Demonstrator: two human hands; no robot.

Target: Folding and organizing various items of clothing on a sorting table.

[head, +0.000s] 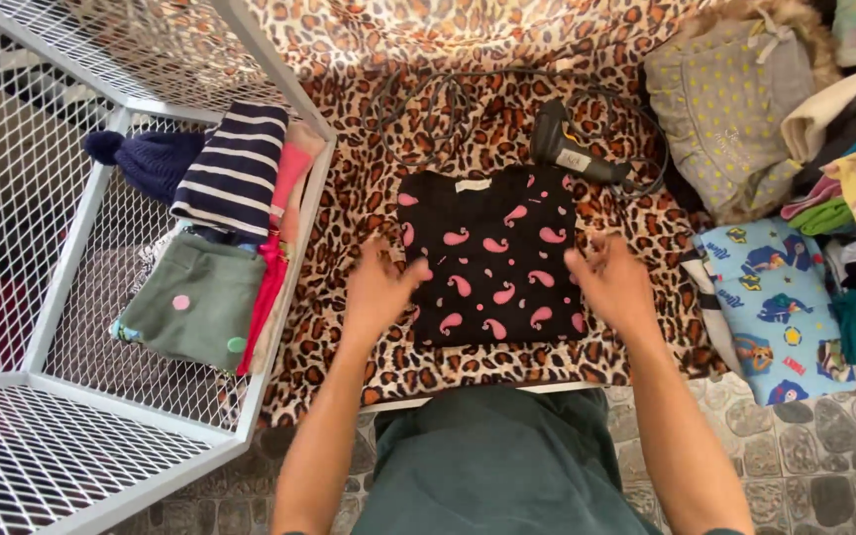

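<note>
A folded black top with pink paisley marks (pixel 492 256) is shown lying on a leopard-print blanket (pixel 349 188), flanked by the left hand (pixel 378 289) and right hand (pixel 611 282); both are open, fingers spread, gripping nothing. Folding is judged nearly complete; lifting would require both edges to be pinched. Fingertip contact cannot be made out.

Seen from above, the person wears a plain dark green garment (pixel 495 461) that fills the lower middle of the view, its cloth smooth with a few soft folds and no print or pattern. Both forearms are bare to the lower edge of the view, with no sleeve showing. The left hand (pixel 376 289) and the right hand (pixel 614 285) are bare, without gloves, rings, watch or bracelet visible.
</note>
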